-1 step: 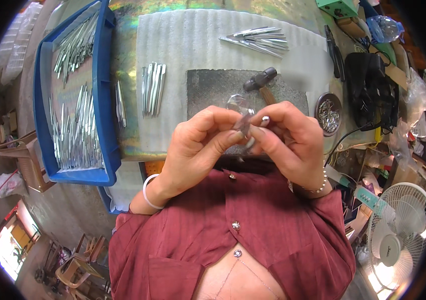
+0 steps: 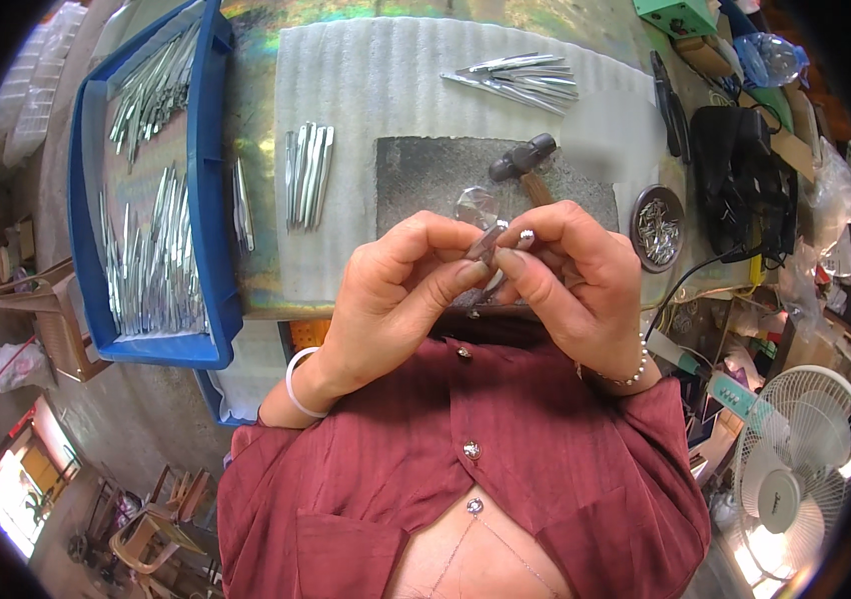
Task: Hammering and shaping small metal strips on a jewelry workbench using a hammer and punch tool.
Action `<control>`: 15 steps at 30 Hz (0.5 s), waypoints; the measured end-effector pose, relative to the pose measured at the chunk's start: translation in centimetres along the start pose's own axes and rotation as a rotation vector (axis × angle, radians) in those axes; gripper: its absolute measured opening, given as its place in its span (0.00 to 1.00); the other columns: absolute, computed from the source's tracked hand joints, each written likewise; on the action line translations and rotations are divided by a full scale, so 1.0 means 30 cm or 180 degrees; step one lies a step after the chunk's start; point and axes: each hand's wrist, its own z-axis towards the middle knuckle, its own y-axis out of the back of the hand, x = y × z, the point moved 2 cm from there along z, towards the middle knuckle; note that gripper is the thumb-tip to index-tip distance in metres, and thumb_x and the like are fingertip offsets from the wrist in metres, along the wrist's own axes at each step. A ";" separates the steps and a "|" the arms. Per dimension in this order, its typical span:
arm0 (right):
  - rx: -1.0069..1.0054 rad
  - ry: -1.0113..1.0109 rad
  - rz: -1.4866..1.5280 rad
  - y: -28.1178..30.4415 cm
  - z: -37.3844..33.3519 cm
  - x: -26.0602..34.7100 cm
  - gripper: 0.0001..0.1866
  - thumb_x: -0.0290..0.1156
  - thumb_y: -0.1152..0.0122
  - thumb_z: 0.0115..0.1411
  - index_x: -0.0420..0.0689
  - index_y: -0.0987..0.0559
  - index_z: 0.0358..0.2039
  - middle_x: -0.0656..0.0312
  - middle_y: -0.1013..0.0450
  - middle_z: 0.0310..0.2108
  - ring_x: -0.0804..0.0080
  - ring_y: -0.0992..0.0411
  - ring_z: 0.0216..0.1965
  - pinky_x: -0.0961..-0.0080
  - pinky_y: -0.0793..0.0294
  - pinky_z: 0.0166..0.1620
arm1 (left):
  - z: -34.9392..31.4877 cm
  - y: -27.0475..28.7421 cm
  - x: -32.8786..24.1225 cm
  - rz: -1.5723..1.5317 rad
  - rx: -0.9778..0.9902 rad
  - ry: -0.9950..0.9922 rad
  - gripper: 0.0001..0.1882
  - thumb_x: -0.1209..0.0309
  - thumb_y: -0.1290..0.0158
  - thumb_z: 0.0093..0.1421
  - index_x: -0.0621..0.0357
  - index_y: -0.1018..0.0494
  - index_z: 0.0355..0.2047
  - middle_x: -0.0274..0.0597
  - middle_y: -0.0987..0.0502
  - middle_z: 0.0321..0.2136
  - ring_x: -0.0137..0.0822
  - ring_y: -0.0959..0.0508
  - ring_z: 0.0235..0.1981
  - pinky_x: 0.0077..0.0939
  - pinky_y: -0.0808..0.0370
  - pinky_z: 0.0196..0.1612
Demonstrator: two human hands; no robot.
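My left hand (image 2: pixel 401 285) and my right hand (image 2: pixel 577 270) meet over the near edge of the dark slab, both closed in a pinch. Between their fingertips is a slim silver metal piece (image 2: pixel 486 241), partly hidden by the thumbs. A small bright ridged end (image 2: pixel 526 236) shows at my right index finger; I cannot tell whether it belongs to the same piece. Just beyond the fingers lies a clear faceted object (image 2: pixel 477 206) on the slab (image 2: pixel 425 180). A hammer (image 2: pixel 523 158) with a wooden handle rests there too, its handle running behind my right hand.
On the white foam sheet (image 2: pixel 346 70) lie a row of silver blades (image 2: pixel 308 178) and a fanned pile of blades (image 2: pixel 520 82). A blue tray (image 2: pixel 214 200) of blades stands left. At right are a round dish (image 2: pixel 657 228) of small metal parts, a black device (image 2: pixel 735 180) and a fan (image 2: pixel 795 469).
The metal piece between my fingertips, blurred before, now shows sharply with its upper end turned slightly up and right. Both hands stay nearly in place.
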 end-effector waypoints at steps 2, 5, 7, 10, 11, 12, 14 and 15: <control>-0.0163 0.0145 -0.0028 -0.016 0.018 -0.016 0.05 0.21 0.41 0.55 0.36 0.25 0.33 0.60 0.29 0.24 0.78 0.28 0.22 0.84 0.31 0.25 | -0.011 0.010 -0.015 0.0091 -0.0043 -0.0029 0.07 0.80 0.49 0.60 0.65 0.29 0.39 0.37 0.22 0.30 0.21 0.25 0.34 0.14 0.28 0.36; -0.0144 0.1191 -0.0711 -0.026 0.038 -0.007 0.05 0.22 0.39 0.55 0.37 0.25 0.32 0.60 0.28 0.24 0.74 0.28 0.22 0.82 0.30 0.26 | -0.026 0.017 -0.020 0.0255 -0.0085 -0.0067 0.06 0.80 0.48 0.59 0.65 0.29 0.37 0.37 0.22 0.28 0.21 0.25 0.33 0.14 0.28 0.35; -0.0130 0.1117 -0.0681 -0.037 0.029 -0.008 0.05 0.23 0.38 0.54 0.37 0.24 0.31 0.59 0.28 0.24 0.72 0.28 0.22 0.81 0.30 0.26 | -0.033 0.020 -0.014 0.0333 -0.0089 -0.0078 0.06 0.80 0.48 0.59 0.65 0.29 0.37 0.37 0.22 0.28 0.21 0.25 0.32 0.14 0.28 0.34; -0.0232 0.0954 -0.0562 -0.046 0.014 -0.006 0.06 0.23 0.38 0.54 0.37 0.24 0.32 0.60 0.28 0.24 0.75 0.29 0.21 0.82 0.30 0.26 | -0.030 0.013 -0.017 0.0270 -0.0024 -0.0114 0.05 0.79 0.48 0.59 0.65 0.28 0.37 0.38 0.21 0.28 0.21 0.24 0.31 0.15 0.27 0.33; -0.0226 0.0951 -0.0563 -0.048 0.008 0.000 0.06 0.23 0.38 0.54 0.37 0.24 0.32 0.60 0.28 0.24 0.75 0.29 0.21 0.82 0.30 0.26 | -0.029 0.013 -0.018 0.0358 -0.0035 -0.0174 0.05 0.79 0.47 0.59 0.65 0.28 0.36 0.38 0.21 0.28 0.22 0.24 0.30 0.16 0.26 0.32; -0.0224 0.0678 -0.0466 -0.048 0.003 0.005 0.06 0.23 0.37 0.54 0.37 0.24 0.32 0.60 0.28 0.24 0.76 0.29 0.21 0.83 0.30 0.26 | -0.029 0.013 -0.021 0.0445 -0.0048 -0.0234 0.05 0.79 0.47 0.58 0.65 0.28 0.36 0.39 0.21 0.27 0.22 0.23 0.30 0.16 0.26 0.32; -0.0218 0.0399 -0.0370 -0.049 -0.002 0.002 0.07 0.23 0.37 0.53 0.37 0.24 0.32 0.61 0.27 0.24 0.78 0.29 0.21 0.84 0.31 0.25 | -0.030 0.012 -0.028 0.0504 -0.0041 -0.0225 0.05 0.79 0.47 0.58 0.65 0.28 0.35 0.39 0.21 0.27 0.23 0.23 0.30 0.17 0.25 0.32; -0.0206 0.0463 -0.0341 -0.051 -0.005 -0.002 0.06 0.23 0.39 0.55 0.36 0.25 0.33 0.62 0.27 0.25 0.83 0.31 0.20 0.88 0.33 0.23 | -0.031 0.012 -0.030 0.0566 -0.0029 -0.0217 0.04 0.79 0.47 0.58 0.64 0.28 0.35 0.39 0.21 0.27 0.23 0.22 0.29 0.18 0.25 0.32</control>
